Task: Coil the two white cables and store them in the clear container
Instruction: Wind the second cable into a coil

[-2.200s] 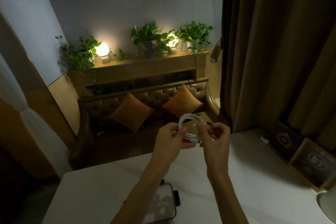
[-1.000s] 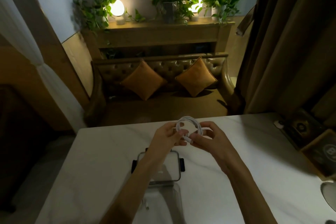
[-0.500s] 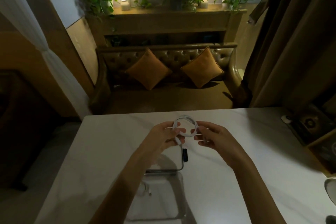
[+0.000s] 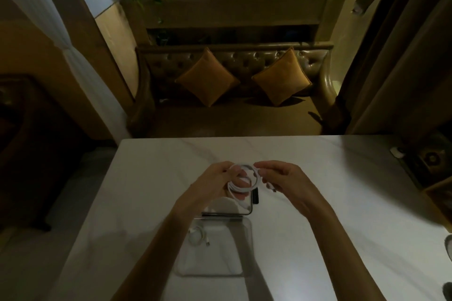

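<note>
The white table (image 4: 146, 178) carries the open container (image 4: 215, 261) close to the person. Its lid (image 4: 227, 205) sits just beyond it, partly hidden under the hands. One cable (image 4: 199, 237) already lies coiled in the container's far left corner, so half the task looks done. The other is a coil (image 4: 244, 179) held in the air above the lid, between both hands. The left hand (image 4: 215, 183) has its fingers curled round the coil's left side and through its middle. The right hand (image 4: 286, 178) pinches the right side, where a short loose end seems to trail by its fingertips; the dim light makes this hard to confirm. The step in hand appears to be finishing this coil and lowering it in. To do that well, tuck the loose end under or round the loops so they cannot spring apart. Keep the left hand's grip on all loops together while the right lets go. Then bring the coil back toward the body and set it flat on the bare floor of the container, beside the stored cable, not on top of it.
</note>
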`<move>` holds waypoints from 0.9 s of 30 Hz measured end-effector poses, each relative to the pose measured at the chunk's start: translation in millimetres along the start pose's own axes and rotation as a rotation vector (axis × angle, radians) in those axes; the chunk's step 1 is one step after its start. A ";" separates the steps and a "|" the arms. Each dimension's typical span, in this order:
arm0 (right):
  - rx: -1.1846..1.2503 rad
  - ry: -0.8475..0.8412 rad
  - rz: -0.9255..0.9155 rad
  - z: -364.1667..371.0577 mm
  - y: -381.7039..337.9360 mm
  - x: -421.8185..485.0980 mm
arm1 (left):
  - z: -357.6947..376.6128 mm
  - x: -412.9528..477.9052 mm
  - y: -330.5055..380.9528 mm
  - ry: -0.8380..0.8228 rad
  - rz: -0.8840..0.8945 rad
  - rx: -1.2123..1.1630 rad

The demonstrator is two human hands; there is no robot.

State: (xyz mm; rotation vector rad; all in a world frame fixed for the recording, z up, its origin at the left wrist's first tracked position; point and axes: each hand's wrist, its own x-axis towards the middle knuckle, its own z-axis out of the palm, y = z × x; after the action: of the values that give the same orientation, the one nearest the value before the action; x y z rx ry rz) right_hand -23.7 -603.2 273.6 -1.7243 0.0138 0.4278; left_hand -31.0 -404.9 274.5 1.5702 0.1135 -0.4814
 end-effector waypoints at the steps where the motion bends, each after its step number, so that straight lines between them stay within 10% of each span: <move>1: 0.040 0.009 0.004 1.9 1.8 0.4 | -0.4 0.5 -0.8 0.034 0.013 -0.018; 16: 0.321 0.284 -0.018 44.1 37.5 8.1 | 10.4 7.0 -27.1 0.251 -0.004 -0.161; 27: 0.354 0.167 0.136 41.5 49.1 -6.3 | 25.3 11.3 -51.7 0.364 -0.120 -0.364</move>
State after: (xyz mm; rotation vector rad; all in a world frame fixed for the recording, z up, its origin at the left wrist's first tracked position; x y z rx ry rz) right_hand -53.0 -575.1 223.3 -1.4091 0.3118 0.3555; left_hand -45.4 -428.4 222.7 1.2804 0.5464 -0.2445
